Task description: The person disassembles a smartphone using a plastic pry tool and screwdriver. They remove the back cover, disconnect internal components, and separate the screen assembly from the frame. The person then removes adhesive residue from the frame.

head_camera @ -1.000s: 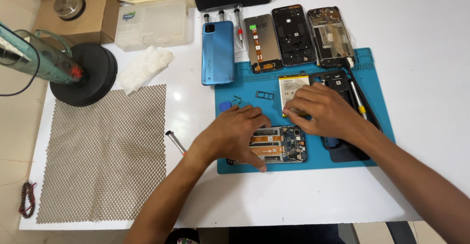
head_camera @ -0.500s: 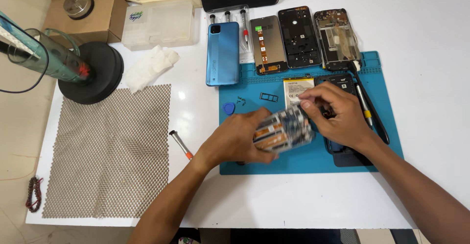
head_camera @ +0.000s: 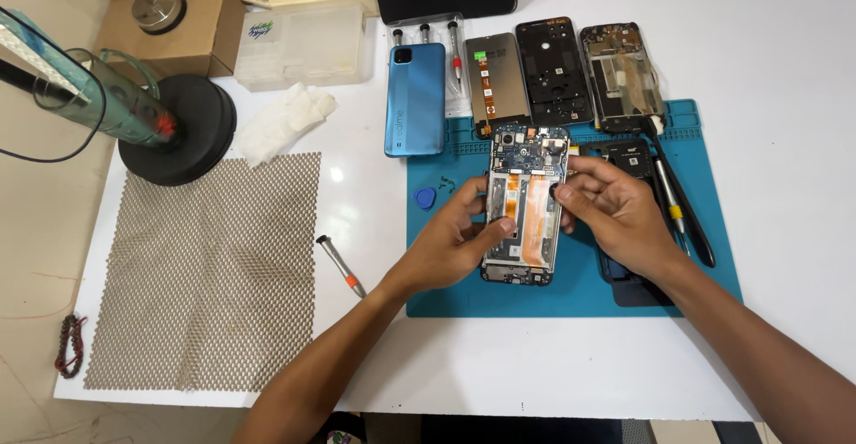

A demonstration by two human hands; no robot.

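An opened phone body (head_camera: 526, 201) with a bare circuit board and orange flex cables is held upright over the blue work mat (head_camera: 464, 275). My left hand (head_camera: 455, 239) grips its left edge, thumb across the lower middle. My right hand (head_camera: 615, 212) holds the right edge with fingertips near the board. Under my right hand lies a dark phone part (head_camera: 629, 154), partly hidden.
A blue phone back cover (head_camera: 415, 98), a screen panel (head_camera: 499, 83) and two dark phone frames (head_camera: 553, 71) lie at the back. A small screwdriver (head_camera: 341, 266), a blue pick (head_camera: 425, 198), black tools (head_camera: 682, 203), a grey mesh mat (head_camera: 209, 266), a black stand (head_camera: 183, 127) and a white cloth (head_camera: 285, 121) are around.
Both hands lifted the opened phone body off the mat and turned it from lying crosswise to standing lengthwise in front of me.
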